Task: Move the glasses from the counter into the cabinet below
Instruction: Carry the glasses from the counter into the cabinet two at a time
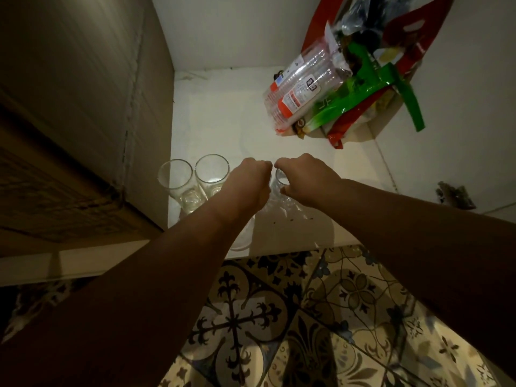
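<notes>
Left hand point(250, 181): curled shut, apparently on a glass hidden beneath it (grip unclear).
Right hand point(303, 178): closed around the rim of a clear glass point(280, 182), low over the cabinet floor point(223, 121).
Placed glasses point(192, 180): two upright, side by side, just left of the left hand.
Risk: knuckles nearly touching; glass could clink against glass or tip a standing one.
Surroundings: white cabinet interior, bag of packets point(349, 88) at the back, patterned tile floor point(279, 317) below.

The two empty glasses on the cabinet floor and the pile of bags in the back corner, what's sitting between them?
Nothing: the head view shows only bare white cabinet floor between the two glasses and the bags.
</notes>
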